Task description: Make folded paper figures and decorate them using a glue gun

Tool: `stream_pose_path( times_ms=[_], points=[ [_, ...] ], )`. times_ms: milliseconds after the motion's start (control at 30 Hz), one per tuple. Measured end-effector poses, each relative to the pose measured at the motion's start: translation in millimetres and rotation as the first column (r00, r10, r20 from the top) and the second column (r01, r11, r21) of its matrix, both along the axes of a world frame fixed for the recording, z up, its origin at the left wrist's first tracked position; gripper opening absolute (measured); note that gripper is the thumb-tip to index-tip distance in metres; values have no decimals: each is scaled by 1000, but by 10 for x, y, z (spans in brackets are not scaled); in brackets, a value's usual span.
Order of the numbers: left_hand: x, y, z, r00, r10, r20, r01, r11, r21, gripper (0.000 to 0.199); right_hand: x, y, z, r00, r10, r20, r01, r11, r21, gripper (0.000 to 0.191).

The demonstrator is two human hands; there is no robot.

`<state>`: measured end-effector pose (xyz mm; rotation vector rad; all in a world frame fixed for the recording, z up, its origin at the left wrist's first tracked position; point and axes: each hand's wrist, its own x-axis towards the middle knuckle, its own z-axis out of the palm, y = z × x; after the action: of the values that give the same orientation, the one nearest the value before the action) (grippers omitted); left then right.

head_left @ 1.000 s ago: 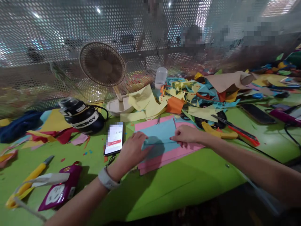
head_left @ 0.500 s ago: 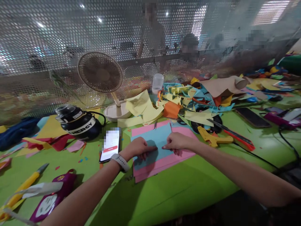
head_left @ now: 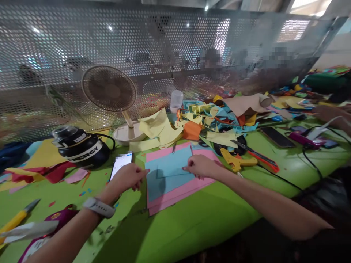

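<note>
A light blue sheet of paper [head_left: 155,188] lies on larger pink sheets [head_left: 161,209] on the green table. On it rests a smaller blue piece of paper [head_left: 171,169], its lower edge showing as a faint line. My right hand [head_left: 203,166] is over the right side of the stack, fingers curled together at the small blue piece's right end. My left hand [head_left: 128,178] hovers just left of the stack, forefinger stretched out and holding nothing. Beneath its wrist is a lit phone [head_left: 123,162], partly hidden. A watch [head_left: 99,207] is on my left wrist.
Behind the sheets lie heaped paper scraps [head_left: 192,130] and a fan [head_left: 109,89]. A yellow glue gun [head_left: 236,160] and a red-black cutter [head_left: 263,159] lie right. Left are a black bottle [head_left: 82,149] and a yellow-handled knife [head_left: 19,219]. A perforated metal screen [head_left: 153,44] stands behind.
My left hand has moved left off the blue paper to beside the stack, over the phone's edge. My right hand stays on the paper. The whole view has shifted a little.
</note>
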<state>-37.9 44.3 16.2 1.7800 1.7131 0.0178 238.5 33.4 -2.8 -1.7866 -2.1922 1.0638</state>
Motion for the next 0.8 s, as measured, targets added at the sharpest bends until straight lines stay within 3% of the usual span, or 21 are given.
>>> stream_pose_path(
  times_ms=[67,167,233,300,367,433,500,567,667,800],
  points=[
    [125,-55,19,995,-62,-81,80,969,234,49,-30,-69,3,998,-40,41,32,986,164,26],
    [381,-146,-117,960,-254,-120,278,802,528,42,-91,-139,10,998,16,60,-33,951,309,21],
    [516,-198,-313,896,-405,-185,425,657,622,49,-52,-148,49,994,96,50,-107,934,342,20],
    [581,-242,-529,866,-418,-275,488,584,648,58,147,-144,136,992,120,35,-125,920,371,17],
    [580,-277,-700,844,-422,-330,529,559,639,62,539,-156,255,999,30,23,-37,903,428,21],
    [549,-306,-787,846,-399,-354,531,563,633,65,1065,-195,368,976,-219,-16,195,831,520,22],
    [527,-330,-792,854,-368,-369,520,580,627,68,1601,-244,429,902,-429,40,355,793,494,26],
    [539,-350,-744,858,-345,-381,513,602,612,70,2015,-282,415,841,-528,122,449,805,388,27],
    [603,-374,-660,850,-353,-391,525,623,579,73,2306,-297,282,853,-510,115,455,832,316,22],
    [649,-398,-643,846,-355,-397,530,626,571,74,2375,-252,87,904,-422,70,373,857,356,19]
  ],
)
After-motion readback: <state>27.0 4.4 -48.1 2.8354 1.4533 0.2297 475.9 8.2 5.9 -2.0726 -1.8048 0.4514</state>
